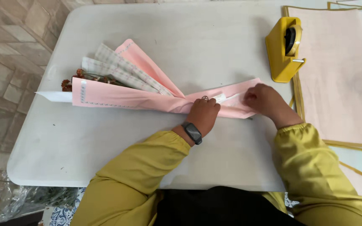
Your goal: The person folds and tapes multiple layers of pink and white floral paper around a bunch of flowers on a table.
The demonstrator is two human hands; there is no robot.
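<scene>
I'm pinching the gathered neck of the pink paper bouquet wrap (pixel 156 98) with my left hand (pixel 204 115), so that grip is clamped on the wrap right where it narrows. My right hand (pixel 265 100) is pressing on the tail end of the same wrap, just to the right, fingers curled down onto the paper; I can't really tell whether that grip is closed around anything or just lying flat on it. A little white strip (pixel 221 98) is showing between my two hands, touching the pink paper.

The wrap is lying on its side across the middle of the white worktop (pixel 105 146), fanning out toward the left. Checked paper sheets (pixel 118 67) are sticking out of the fanned end, with some dried reddish flowers (pixel 74 77) peeking out at the far left.

A yellow tape dispenser (pixel 283 48) is sitting at the far right of the worktop, apart from my hands. Just beyond it to the right, a stack of pink wrapping sheets (pixel 340 79) with gold edges is lying flat.

I'm wearing a dark watch (pixel 192 132) on my left wrist and mustard-yellow sleeves (pixel 147 167).
</scene>
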